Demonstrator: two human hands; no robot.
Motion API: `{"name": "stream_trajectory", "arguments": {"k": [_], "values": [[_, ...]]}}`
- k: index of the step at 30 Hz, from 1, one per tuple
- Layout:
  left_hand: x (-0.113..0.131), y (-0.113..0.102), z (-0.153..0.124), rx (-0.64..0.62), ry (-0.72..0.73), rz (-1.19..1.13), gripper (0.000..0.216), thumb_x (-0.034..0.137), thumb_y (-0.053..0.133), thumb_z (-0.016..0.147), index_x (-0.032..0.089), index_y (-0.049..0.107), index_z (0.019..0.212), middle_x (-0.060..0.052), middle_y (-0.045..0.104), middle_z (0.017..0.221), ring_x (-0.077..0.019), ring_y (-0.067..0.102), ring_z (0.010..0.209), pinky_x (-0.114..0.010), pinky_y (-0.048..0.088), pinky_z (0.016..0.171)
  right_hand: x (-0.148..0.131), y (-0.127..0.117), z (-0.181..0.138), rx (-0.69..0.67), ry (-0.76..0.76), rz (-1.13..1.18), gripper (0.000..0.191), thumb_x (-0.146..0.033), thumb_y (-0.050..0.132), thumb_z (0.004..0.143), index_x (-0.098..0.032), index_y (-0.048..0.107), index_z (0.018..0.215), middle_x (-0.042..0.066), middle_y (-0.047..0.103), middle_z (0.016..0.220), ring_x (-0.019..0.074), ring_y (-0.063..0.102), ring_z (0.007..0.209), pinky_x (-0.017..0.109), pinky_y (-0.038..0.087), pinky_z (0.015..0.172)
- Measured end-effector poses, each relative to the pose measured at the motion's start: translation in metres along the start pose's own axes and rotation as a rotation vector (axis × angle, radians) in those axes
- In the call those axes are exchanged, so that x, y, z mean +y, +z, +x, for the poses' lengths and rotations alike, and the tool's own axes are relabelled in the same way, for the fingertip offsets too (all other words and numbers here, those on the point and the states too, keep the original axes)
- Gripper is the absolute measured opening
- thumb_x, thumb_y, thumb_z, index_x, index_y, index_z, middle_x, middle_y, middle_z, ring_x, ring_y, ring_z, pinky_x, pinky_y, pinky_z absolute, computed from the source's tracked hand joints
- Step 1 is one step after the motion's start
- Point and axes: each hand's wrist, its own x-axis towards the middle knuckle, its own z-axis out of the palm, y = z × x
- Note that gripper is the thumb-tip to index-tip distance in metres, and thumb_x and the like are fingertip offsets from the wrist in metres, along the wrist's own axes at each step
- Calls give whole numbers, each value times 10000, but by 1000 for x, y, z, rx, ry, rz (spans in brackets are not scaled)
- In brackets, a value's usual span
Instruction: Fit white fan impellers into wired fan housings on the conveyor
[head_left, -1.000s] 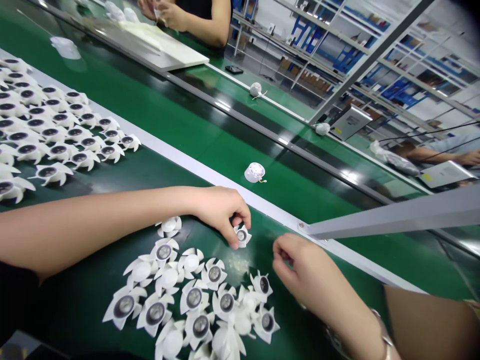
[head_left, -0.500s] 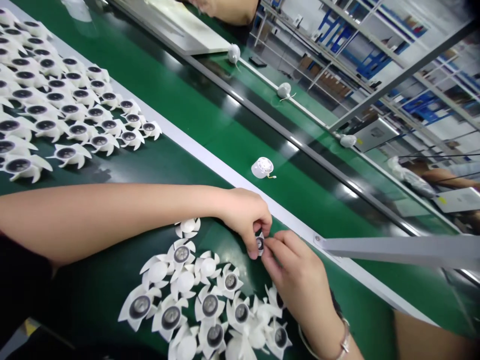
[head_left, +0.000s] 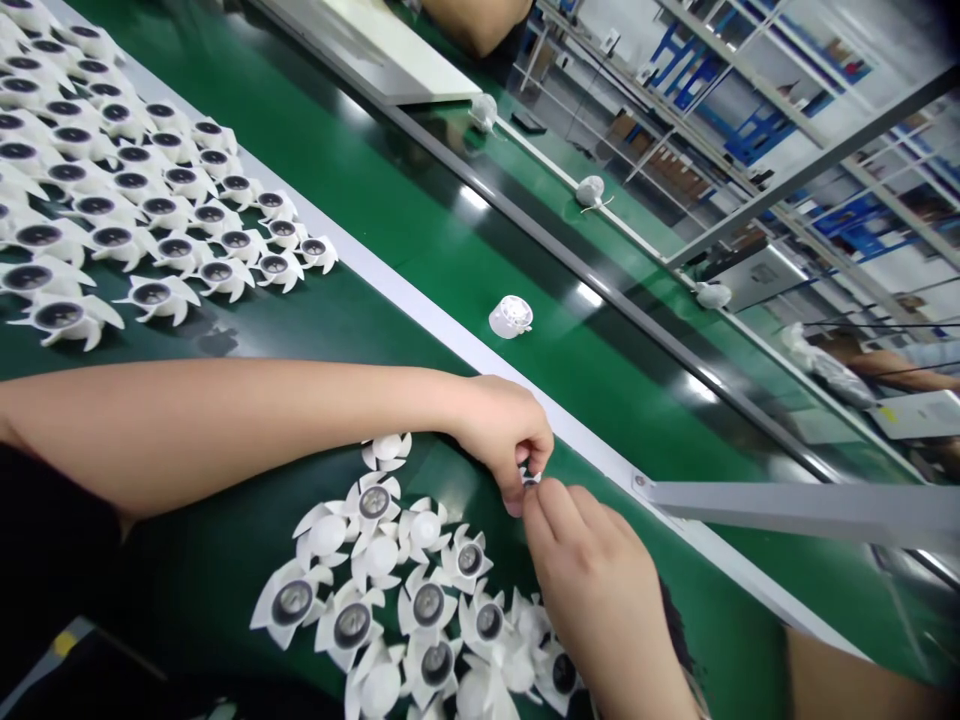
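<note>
My left hand (head_left: 510, 430) reaches in from the left and pinches a small white fan impeller (head_left: 529, 478) with a dark hub. Most of that impeller is hidden behind the fingers. My right hand (head_left: 589, 555) meets it from the right, thumb and fingertips pressed together over the hub. What lies between those fingertips cannot be made out. Below both hands, a loose heap of white fan impellers (head_left: 427, 603) covers the green work surface, some hub-up and others face-down.
Rows of impellers (head_left: 101, 205) stand at the upper left. A white rail (head_left: 420, 300) borders a green conveyor belt (head_left: 420, 225) carrying a white fan housing (head_left: 511, 317). A grey bar (head_left: 795, 508) juts across at right. Wrapped parts (head_left: 590, 191) line the far ledge.
My right hand has closed in over the impeller's hub, covering more of it. The fan housing on the belt has shifted left in view, while the surroundings shifted slightly right.
</note>
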Motion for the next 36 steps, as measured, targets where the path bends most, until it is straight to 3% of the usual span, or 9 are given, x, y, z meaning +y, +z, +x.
{"name": "stream_trajectory", "arguments": {"k": [4, 9, 13, 18, 24, 29, 32, 36], "values": [[0, 1, -2, 20, 45, 1, 477, 474, 816, 620, 303, 705, 1051, 65, 687, 809, -140, 606, 732, -264, 344, 579, 0, 0, -4, -2, 20, -10, 267, 17, 459, 845, -197, 553, 714, 40, 512, 690, 170, 401, 635, 329, 288, 583], [3, 1, -2, 35, 69, 46, 275, 411, 776, 672, 286, 761, 916, 54, 690, 767, -134, 611, 730, -260, 346, 555, 0, 2, -12, -5, 9, -31, 242, -18, 462, 871, -186, 604, 770, 43, 522, 695, 165, 413, 633, 332, 305, 568], [5, 1, -2, 40, 48, 56, 273, 379, 777, 666, 288, 773, 923, 64, 688, 718, -113, 600, 675, -244, 338, 534, -5, 5, -22, 12, 24, -44, 266, -12, 452, 861, -152, 667, 933, 73, 591, 786, 164, 453, 667, 328, 340, 571], [8, 0, -3, 51, 24, 57, 278, 351, 774, 661, 284, 780, 931, 74, 684, 691, -99, 592, 645, -228, 340, 525, -11, 8, -27, 34, 90, -35, 299, -11, 442, 870, -130, 701, 961, 80, 592, 755, 175, 477, 664, 338, 353, 581], [6, 0, -2, 47, 34, 50, 286, 348, 791, 659, 290, 787, 939, 69, 692, 715, -97, 585, 640, -222, 334, 534, 9, 4, -25, 38, 30, 110, 275, -87, 472, 925, -92, 716, 1052, 49, 620, 747, 159, 532, 630, 329, 372, 559], [1, 1, -1, 51, 59, 63, 306, 406, 798, 686, 289, 788, 968, 69, 705, 708, -92, 589, 628, -225, 332, 544, 37, 1, -29, 203, 214, 257, 225, -170, 604, 909, -152, 698, 1113, 22, 683, 849, 127, 592, 676, 281, 435, 625], [0, 0, -1, 43, 68, 55, 316, 392, 808, 681, 288, 788, 979, 74, 698, 692, -86, 592, 618, -221, 342, 551, 54, -2, -27, 302, 307, 266, 161, -134, 639, 879, -172, 693, 1025, 26, 706, 899, 128, 646, 769, 257, 475, 720], [1, -1, -1, 49, 69, 29, 325, 371, 817, 671, 289, 788, 984, 68, 692, 713, -82, 587, 608, -207, 355, 566, 61, -31, -31, 407, 335, 108, 133, -129, 703, 812, -184, 649, 920, 39, 704, 842, 163, 661, 765, 290, 505, 735]]}}
